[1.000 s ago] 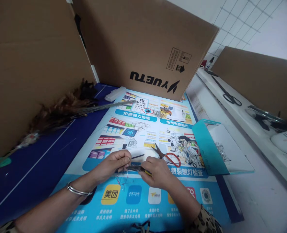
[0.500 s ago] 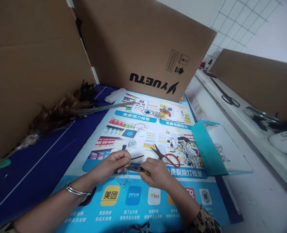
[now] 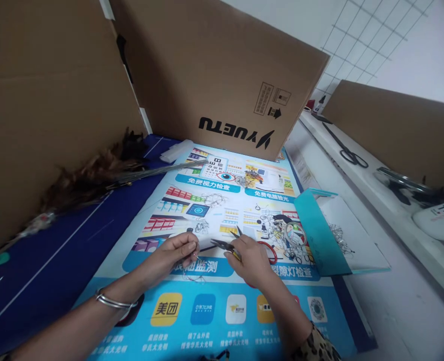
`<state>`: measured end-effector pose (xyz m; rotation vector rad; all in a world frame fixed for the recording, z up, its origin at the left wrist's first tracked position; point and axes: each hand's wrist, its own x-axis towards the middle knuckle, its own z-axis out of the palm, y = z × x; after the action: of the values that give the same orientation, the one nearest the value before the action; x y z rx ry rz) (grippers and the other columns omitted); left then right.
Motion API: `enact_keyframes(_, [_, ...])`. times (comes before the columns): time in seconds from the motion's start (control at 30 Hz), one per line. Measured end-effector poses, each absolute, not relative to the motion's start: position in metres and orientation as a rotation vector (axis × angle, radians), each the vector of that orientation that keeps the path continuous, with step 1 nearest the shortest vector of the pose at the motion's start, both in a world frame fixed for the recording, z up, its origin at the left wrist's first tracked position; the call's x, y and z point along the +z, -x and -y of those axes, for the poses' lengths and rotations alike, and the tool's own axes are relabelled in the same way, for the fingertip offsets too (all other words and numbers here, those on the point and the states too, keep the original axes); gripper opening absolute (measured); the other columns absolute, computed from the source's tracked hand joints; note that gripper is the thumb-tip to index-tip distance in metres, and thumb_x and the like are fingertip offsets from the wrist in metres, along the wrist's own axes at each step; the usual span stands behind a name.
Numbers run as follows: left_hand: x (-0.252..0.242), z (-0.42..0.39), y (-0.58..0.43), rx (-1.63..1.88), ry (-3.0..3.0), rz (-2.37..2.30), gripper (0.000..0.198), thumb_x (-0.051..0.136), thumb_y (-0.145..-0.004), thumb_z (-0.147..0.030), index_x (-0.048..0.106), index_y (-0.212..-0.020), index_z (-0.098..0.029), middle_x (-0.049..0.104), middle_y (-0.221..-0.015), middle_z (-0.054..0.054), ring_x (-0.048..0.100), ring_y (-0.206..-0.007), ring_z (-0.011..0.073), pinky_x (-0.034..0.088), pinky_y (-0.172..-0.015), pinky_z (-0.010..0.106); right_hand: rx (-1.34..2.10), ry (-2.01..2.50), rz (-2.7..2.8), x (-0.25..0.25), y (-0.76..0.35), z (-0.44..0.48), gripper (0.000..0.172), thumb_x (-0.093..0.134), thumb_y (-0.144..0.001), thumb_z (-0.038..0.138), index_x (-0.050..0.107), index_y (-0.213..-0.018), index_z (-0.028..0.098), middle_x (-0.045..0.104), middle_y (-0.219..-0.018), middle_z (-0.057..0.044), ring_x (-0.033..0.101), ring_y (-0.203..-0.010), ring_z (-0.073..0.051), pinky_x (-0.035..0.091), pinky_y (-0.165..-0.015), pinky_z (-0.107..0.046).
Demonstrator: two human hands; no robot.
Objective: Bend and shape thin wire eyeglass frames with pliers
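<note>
My left hand is closed in a pinch on a thin wire piece that dangles below the fingers over the printed poster. My right hand grips small pliers with yellow handles; their dark jaws point left toward the left hand but stand a little apart from it. Red-handled scissors lie just behind my right hand, partly hidden by it. A silver bangle sits on my left wrist.
Small wire pieces lie scattered on the poster. A teal paper bag lies to the right with more wire on it. A feather duster lies at left. Cardboard sheets stand behind. Black scissors rest on the white ledge.
The pliers have come off the wire piece and drawn up and to the right. Both hands have shifted slightly away from me, and the gap between them has widened.
</note>
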<state>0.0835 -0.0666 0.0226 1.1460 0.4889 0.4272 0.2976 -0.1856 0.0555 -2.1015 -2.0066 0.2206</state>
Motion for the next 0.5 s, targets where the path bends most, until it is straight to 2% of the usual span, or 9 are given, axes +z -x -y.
enact_keyframes(0.2, [0.0243,0.0665,-0.0832,0.432,-1.163,-0.467,0.020,0.054,-0.090,-0.033,0.058,-0.081,-0.016,0.056,-0.071,0.000,0.045,-0.055,0.0085,0.033,-0.054,0.021,0.052,2.215,2.046,0.0495,-0.2949,0.1841,0.023,0.051,-0.088,0.040,0.059,-0.095,0.020,0.058,-0.095,-0.008,0.050,-0.092,-0.024,0.038,-0.075,-0.034])
enact_keyframes(0.5, [0.0259,0.0683,-0.0842,0.390,-1.147,-0.439,0.020,0.055,-0.089,-0.036,0.060,-0.085,-0.017,0.059,-0.076,0.002,0.048,-0.058,0.0111,0.037,-0.057,0.023,-0.031,2.211,2.078,0.0506,-0.2905,0.1845,0.021,0.056,-0.086,0.038,0.059,-0.092,0.019,0.056,-0.095,-0.010,0.047,-0.093,-0.026,0.037,-0.077,-0.038])
